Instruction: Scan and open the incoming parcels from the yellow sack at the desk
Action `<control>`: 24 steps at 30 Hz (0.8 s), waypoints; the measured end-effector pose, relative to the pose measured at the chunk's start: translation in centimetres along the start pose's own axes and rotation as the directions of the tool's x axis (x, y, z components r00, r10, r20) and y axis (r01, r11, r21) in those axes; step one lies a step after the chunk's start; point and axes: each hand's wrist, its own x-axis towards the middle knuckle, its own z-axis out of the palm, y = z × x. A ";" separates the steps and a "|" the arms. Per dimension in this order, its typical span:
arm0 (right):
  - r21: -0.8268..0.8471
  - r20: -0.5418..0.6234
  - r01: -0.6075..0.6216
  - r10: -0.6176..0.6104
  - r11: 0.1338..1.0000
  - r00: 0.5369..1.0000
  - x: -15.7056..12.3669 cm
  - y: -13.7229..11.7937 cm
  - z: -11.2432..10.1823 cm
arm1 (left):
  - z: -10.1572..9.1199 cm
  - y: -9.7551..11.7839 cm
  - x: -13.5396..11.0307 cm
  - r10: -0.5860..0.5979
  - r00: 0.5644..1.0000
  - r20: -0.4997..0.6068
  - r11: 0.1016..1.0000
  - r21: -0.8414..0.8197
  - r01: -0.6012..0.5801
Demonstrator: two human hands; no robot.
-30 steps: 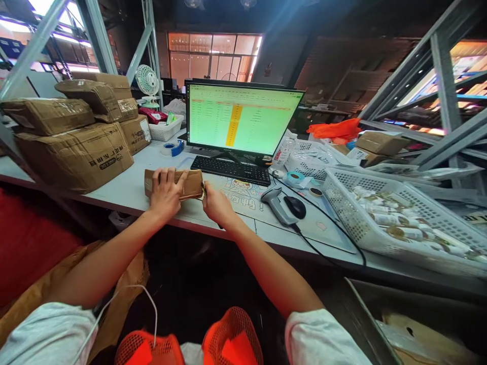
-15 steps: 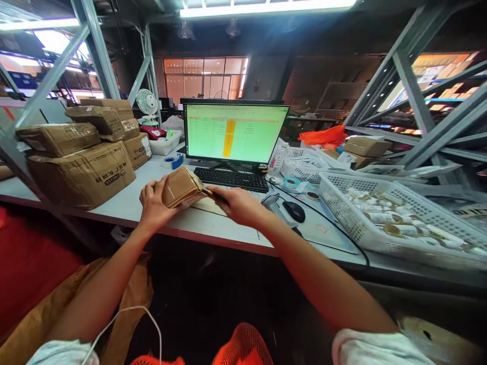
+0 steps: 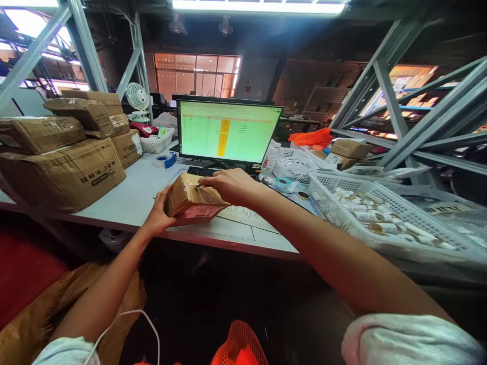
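A small brown cardboard box [image 3: 196, 195], taped and with a pinkish label on its near side, is tilted over the front of the white table. My left hand [image 3: 160, 212] grips its left end, thumb at the near lower side and fingers behind. Across the box's upper right part reaches my right hand [image 3: 228, 183], closed, knuckles up. It holds a utility knife [image 3: 198, 186]; only a bit of it shows at the taped top edge, the rest being hidden by the fingers. The box's right-hand flap looks bent and torn under that hand.
Behind the box stand a monitor [image 3: 224, 129] and a keyboard [image 3: 198, 171]. Stacked cartons [image 3: 64, 172] occupy the left, with a blue tape roll [image 3: 165, 160] nearer the middle. At right, a white basket [image 3: 323, 195] holds many small rolls. Metal struts rise on both sides.
The box has turned, bringing its labelled side toward me. My right hand has moved from the box's right end up over its top edge. The view has shifted slightly to the right.
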 end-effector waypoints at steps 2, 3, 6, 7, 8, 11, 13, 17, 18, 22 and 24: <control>-0.018 0.022 -0.006 0.007 1.000 1.000 0.1 -0.6 0.1 | -0.2 -0.4 -0.3 -0.010 1.000 -0.004 1.000 -0.010 0.010; -0.019 0.027 -0.013 0.014 1.000 1.000 0.1 -0.9 0.3 | -0.2 -0.6 -0.4 -0.015 1.000 -0.006 1.000 -0.016 0.015; -0.009 0.031 -0.044 0.044 0.999 0.999 0.2 -1.4 0.9 | -0.2 -1.0 -0.4 -0.025 1.000 -0.002 0.999 -0.025 0.025; -0.006 0.030 -0.054 0.054 0.999 0.998 0.3 -1.5 1.2 | -0.2 -1.1 -0.3 -0.025 1.000 0.002 0.999 -0.026 0.025; -0.004 0.025 -0.062 0.062 0.998 0.998 0.5 -1.3 1.6 | -0.2 -1.3 -0.2 -0.023 1.000 0.007 0.999 -0.028 0.023; 0.000 0.012 -0.095 0.095 0.995 0.995 0.7 0.2 3.4 | -0.4 -2.4 0.0 -0.024 0.999 0.030 0.999 -0.048 0.025; -0.008 0.083 -0.206 0.206 0.979 0.975 0.0 2.3 5.6 | -0.9 -4.0 -0.3 -0.054 0.997 0.060 0.993 -0.101 0.060; -0.085 0.297 -0.450 0.454 0.889 0.840 -3.1 6.6 11.9 | -2.7 -8.5 -1.1 -0.178 0.974 0.141 0.957 -0.208 0.205; -0.093 0.300 -0.468 0.473 0.879 0.828 -3.8 7.2 13.6 | -3.1 -9.3 -1.1 -0.206 0.964 0.167 0.948 -0.210 0.240; 0.044 0.185 -0.506 0.491 0.861 0.852 -4.5 6.8 19.0 | -4.2 -8.3 -0.4 -0.179 0.978 0.103 0.977 -0.099 0.189; 0.089 0.145 -0.506 0.491 0.858 0.859 -3.5 5.5 21.0 | -4.2 -5.1 0.1 -0.026 0.999 -0.043 0.996 0.089 0.030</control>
